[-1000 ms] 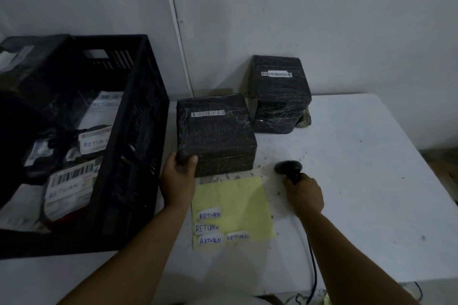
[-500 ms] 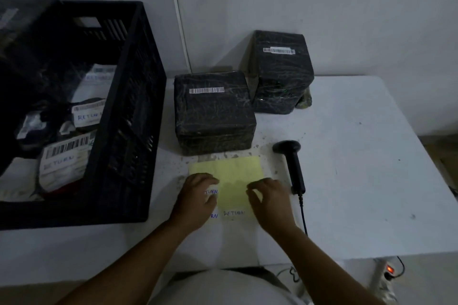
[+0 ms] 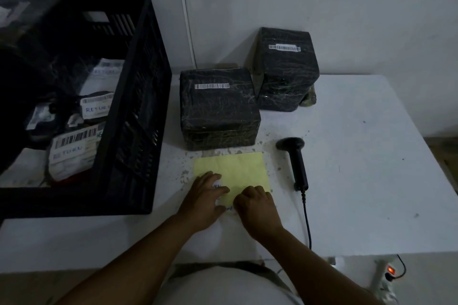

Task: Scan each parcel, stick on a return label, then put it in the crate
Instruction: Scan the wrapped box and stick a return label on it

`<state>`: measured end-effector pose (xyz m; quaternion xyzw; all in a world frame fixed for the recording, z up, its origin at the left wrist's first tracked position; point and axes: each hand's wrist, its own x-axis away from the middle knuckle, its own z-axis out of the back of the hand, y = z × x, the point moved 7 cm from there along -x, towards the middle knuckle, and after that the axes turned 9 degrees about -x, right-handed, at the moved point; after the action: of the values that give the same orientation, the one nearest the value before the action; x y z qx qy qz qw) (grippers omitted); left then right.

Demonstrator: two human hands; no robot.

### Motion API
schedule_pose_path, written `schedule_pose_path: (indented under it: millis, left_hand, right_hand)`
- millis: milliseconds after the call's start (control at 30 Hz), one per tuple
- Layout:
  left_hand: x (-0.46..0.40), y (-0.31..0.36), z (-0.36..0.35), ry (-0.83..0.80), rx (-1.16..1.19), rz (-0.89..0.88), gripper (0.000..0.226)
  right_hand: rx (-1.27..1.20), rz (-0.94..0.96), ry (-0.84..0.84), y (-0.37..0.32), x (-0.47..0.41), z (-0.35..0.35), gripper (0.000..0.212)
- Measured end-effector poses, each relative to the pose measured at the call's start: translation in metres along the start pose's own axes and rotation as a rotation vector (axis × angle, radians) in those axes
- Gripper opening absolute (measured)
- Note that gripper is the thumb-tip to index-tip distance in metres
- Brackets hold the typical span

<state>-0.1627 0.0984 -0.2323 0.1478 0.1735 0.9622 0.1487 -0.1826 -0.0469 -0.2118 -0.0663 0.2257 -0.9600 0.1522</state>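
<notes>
Two black shrink-wrapped parcels with white barcode strips stand on the white table [image 3: 366, 181]: the nearer parcel [image 3: 218, 111] is just beyond a yellow sheet [image 3: 245, 168] of white "RETURN" labels, and the other parcel [image 3: 287, 69] stands behind it by the wall. My left hand [image 3: 203, 198] presses flat on the sheet's left part. My right hand [image 3: 257, 208] has its fingers curled down at a return label [image 3: 229, 208] on the sheet's lower edge, picking at it. The black handheld scanner [image 3: 296, 163] lies to the right of the sheet, untouched.
A black plastic crate [image 3: 138, 96] stands at the left of the table, holding several labelled parcels. The scanner's cable runs off the front edge. A power strip [image 3: 386, 277] with a lit red switch lies on the floor, lower right.
My left hand let go of the nearer parcel and my right hand let go of the scanner, which now lies on the table. Both hands moved onto the yellow label sheet.
</notes>
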Motion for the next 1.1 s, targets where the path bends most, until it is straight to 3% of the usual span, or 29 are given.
schedule_pose_path:
  millis: [300, 500, 733, 900, 1000, 1100]
  left_hand:
    - [-0.002, -0.001, -0.002, -0.011, -0.007, 0.025, 0.053]
    - [-0.001, 0.0, -0.002, -0.015, -0.018, 0.014, 0.054]
    - [-0.005, 0.003, 0.004, 0.013, 0.0, 0.017, 0.042]
    - [-0.004, 0.002, 0.017, 0.139, 0.141, -0.004, 0.023]
    - [-0.005, -0.004, 0.021, 0.132, 0.25, 0.071, 0.024]
    - [-0.006, -0.013, 0.031, 0.179, 0.346, 0.166, 0.028]
  right_hand:
    - [-0.083, 0.007, -0.005, 0.005, 0.012, -0.001, 0.019]
    - [-0.295, -0.035, 0.157, 0.013, 0.022, 0.02, 0.006]
    - [-0.587, -0.033, 0.279, 0.016, 0.014, 0.049, 0.016]
    - [-0.728, -0.105, 0.331, 0.01, -0.009, 0.07, 0.022]
    - [-0.774, -0.147, 0.311, 0.006, -0.025, 0.082, 0.024]
    - [-0.824, -0.175, 0.226, 0.004, -0.04, 0.087, 0.012]
